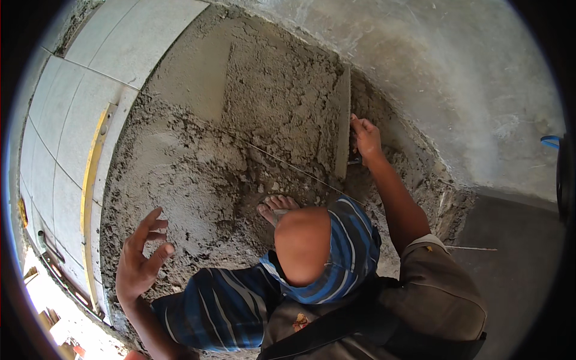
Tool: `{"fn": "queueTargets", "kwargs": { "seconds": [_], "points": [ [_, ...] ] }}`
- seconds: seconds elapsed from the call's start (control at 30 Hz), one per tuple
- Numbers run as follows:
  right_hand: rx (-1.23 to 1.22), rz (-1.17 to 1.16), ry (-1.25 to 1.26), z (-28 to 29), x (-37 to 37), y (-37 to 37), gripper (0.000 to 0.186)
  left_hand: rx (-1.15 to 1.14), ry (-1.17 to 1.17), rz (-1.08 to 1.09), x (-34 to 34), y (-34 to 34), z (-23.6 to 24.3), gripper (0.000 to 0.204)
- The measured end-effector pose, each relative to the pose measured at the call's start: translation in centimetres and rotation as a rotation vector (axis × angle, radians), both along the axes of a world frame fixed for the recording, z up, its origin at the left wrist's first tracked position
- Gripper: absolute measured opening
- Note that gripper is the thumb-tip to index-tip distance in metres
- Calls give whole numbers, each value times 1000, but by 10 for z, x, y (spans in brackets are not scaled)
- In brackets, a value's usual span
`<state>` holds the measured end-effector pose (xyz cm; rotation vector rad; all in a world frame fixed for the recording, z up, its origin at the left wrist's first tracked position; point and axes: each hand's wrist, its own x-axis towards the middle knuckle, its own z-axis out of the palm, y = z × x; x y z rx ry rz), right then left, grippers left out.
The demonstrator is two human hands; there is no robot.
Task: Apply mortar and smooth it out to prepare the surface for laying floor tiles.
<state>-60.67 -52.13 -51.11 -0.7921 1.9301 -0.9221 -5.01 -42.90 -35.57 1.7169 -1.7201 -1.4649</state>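
My right hand (365, 138) is closed round the handle of a long, flat trowel (343, 129), seen nearly edge-on. Its blade stands against the wet grey mortar (282, 90), close to the wall at the far right. The grip itself is mostly hidden by my fingers. At lower left my left hand (143, 258) hovers above the mortar with fingers apart, holding nothing. A smoothed patch of mortar (198, 84) lies at the far left, while the surface beside the trowel is rough.
Large light-grey tiles (72, 114) cover the left side, with a yellow spirit level (93, 186) lying on them. A thin string (294, 169) crosses the mortar near my bare foot (277, 205). The concrete wall (444, 78) bounds the right.
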Motion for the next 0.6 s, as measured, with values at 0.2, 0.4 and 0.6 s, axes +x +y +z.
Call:
{"fn": "queueTargets", "kwargs": {
  "seconds": [0.2,0.4,0.6],
  "points": [
    [-63,0,26,6,-48,31,40,146,-12,-9,1,13,-15,74],
    [185,-281,114,-28,-152,69,47,216,-89,54,8,23,-17,70],
    [202,-291,124,-41,-183,96,43,145,-172,-5,-19,-1,-10,70]
  ]
}}
